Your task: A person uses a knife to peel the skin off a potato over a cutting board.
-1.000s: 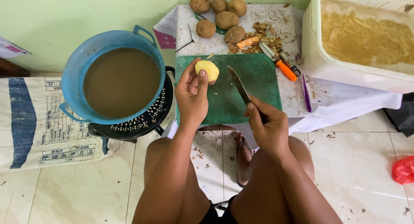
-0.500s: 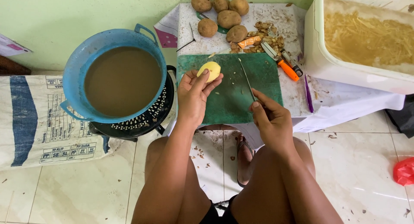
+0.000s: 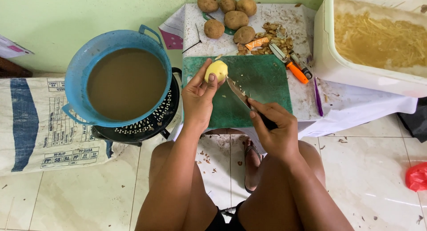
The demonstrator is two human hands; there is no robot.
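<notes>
Two hands over the green plastic cutting board (image 3: 262, 80): the left hand (image 3: 199, 96) has its fingers wrapped around a peeled pale-yellow potato (image 3: 216, 70), held just above the board's top-left part, while the right hand (image 3: 274, 129) is closed tight on the dark handle of a steel-bladed kitchen knife (image 3: 238, 92), blade tip right by the potato. Five unpeeled brown potatoes (image 3: 227, 13) sit behind, next to an orange-handled peeler (image 3: 291, 66). A blue plastic basin of murky brown water (image 3: 122, 77) sits to the left.
</notes>
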